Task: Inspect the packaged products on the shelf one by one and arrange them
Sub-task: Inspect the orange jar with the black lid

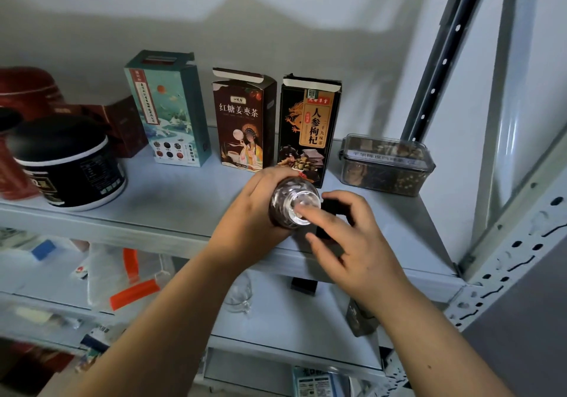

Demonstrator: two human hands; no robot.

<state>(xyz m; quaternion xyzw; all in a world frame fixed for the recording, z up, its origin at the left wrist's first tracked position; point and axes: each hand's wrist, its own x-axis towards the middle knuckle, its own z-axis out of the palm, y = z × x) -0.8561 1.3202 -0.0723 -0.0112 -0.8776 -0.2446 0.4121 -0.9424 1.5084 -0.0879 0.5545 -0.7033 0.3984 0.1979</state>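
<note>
Clear jar (pixel 283 200), contents unclear, lies gripped in left hand (pixel 245 215) while right hand (pixel 352 243), fingers spread, touches its base.

Clear jar (pixel 293 206) tipped on its side, shiny end facing out, gripped in the left hand (pixel 254 212) over the shelf's (pixel 171 194) front edge. Behind it, three cartons stand upright in a row: teal box (pixel 170 111), brown box (pixel 242 123), black dragon box (pixel 306 126), top flaps raised. To their right, a clear lidded tub (pixel 386 165) sits flat. Far left, a black canister (pixel 70 163), upright.
</note>
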